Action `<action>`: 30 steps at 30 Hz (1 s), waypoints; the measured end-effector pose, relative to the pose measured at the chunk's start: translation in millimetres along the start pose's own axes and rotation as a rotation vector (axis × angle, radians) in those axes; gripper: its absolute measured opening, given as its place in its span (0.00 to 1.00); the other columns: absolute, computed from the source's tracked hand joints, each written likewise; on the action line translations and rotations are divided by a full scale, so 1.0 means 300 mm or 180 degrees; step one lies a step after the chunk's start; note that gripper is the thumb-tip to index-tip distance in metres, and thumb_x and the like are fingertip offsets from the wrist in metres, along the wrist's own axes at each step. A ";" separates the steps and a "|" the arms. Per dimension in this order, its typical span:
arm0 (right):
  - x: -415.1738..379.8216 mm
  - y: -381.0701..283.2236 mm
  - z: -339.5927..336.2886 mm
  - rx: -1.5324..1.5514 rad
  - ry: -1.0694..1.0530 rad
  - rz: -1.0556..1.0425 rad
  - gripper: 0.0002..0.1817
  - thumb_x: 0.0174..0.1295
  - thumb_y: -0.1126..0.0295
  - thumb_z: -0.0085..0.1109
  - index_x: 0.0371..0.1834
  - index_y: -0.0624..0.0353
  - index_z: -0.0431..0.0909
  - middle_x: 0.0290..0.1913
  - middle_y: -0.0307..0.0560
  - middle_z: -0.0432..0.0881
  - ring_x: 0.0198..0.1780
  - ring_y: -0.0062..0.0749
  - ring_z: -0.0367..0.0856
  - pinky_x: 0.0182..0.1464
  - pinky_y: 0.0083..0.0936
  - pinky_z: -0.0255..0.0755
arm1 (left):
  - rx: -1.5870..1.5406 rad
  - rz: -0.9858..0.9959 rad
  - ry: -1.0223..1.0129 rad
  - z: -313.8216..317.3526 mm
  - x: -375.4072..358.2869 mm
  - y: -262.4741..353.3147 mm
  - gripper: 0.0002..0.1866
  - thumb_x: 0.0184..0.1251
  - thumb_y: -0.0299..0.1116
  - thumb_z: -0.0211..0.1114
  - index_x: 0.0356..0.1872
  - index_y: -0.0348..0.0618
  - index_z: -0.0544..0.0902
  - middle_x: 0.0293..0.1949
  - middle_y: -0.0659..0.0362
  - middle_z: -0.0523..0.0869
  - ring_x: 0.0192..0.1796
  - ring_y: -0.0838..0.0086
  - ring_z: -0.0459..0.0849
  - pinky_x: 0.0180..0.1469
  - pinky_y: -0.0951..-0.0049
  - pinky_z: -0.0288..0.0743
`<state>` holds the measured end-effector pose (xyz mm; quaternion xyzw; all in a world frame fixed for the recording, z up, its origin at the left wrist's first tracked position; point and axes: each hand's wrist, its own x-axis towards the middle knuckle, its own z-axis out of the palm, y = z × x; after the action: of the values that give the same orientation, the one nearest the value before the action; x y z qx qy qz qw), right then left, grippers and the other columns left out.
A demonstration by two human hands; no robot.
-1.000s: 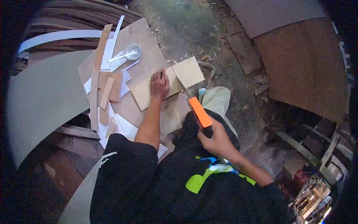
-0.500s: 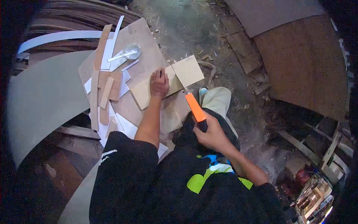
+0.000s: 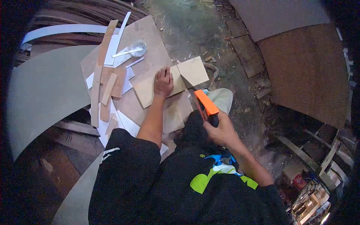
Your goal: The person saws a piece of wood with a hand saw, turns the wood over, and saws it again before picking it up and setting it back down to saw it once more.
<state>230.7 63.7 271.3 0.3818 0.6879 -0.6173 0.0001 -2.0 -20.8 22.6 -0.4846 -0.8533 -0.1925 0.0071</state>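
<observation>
My right hand is wrapped round the orange and black handle of a handsaw. Its blade, thin and mostly seen edge-on, runs from the handle toward a cut line across a pale wooden board. Beyond that line, the board's end section sits at a slight angle to the rest. With bent fingers, my left hand presses on the board left of the cut and grips it. A small dark shape shows among those fingers. Under the board lies a larger plywood sheet.
Wood strips and white offcuts lie left on the sheet, near a clear round container. A curved grey panel stands at far left. Brown sheets are at right; scraps litter the floor.
My right hand has drawn the saw back toward my body and to the right, its handle tilting. The left hand stays on the board. The whole view has shifted slightly.
</observation>
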 end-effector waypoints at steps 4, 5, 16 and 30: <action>0.238 0.165 0.137 -0.0121 0.0128 -0.0265 0.18 0.55 0.72 0.57 0.50 0.67 0.76 0.37 0.48 0.82 0.40 0.27 0.76 0.47 0.29 0.72 | 0.0086 -0.0025 -0.0069 -0.002 0.000 0.002 0.20 0.69 0.34 0.53 0.59 0.36 0.74 0.56 0.48 0.77 0.57 0.54 0.75 0.63 0.57 0.68; 0.318 0.164 0.178 -0.0215 0.0127 -0.0309 0.17 0.56 0.72 0.57 0.49 0.67 0.76 0.35 0.47 0.81 0.38 0.27 0.76 0.45 0.29 0.72 | 0.0115 -0.0057 -0.0106 0.000 -0.001 0.006 0.21 0.69 0.35 0.53 0.60 0.36 0.74 0.57 0.48 0.77 0.58 0.55 0.75 0.64 0.57 0.67; 0.090 -0.141 -0.074 -0.0211 -0.0609 0.0618 0.15 0.59 0.72 0.55 0.49 0.61 0.74 0.26 0.35 0.72 0.26 0.16 0.70 0.28 0.22 0.67 | 0.0097 -0.0020 -0.0076 0.031 -0.002 -0.022 0.21 0.69 0.36 0.53 0.60 0.37 0.74 0.55 0.50 0.78 0.58 0.55 0.76 0.64 0.57 0.67; 0.216 -0.227 -0.092 0.0028 -0.0598 0.0623 0.12 0.56 0.67 0.58 0.41 0.60 0.74 0.24 0.41 0.76 0.21 0.24 0.74 0.23 0.27 0.68 | 0.0048 -0.0017 0.0025 0.020 -0.002 -0.012 0.20 0.69 0.35 0.52 0.59 0.36 0.75 0.56 0.48 0.77 0.58 0.56 0.75 0.63 0.57 0.68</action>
<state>161.9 124.8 305.1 0.3876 0.6417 -0.6503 0.1230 -3.6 -20.8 15.8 -0.4815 -0.8560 -0.1880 0.0136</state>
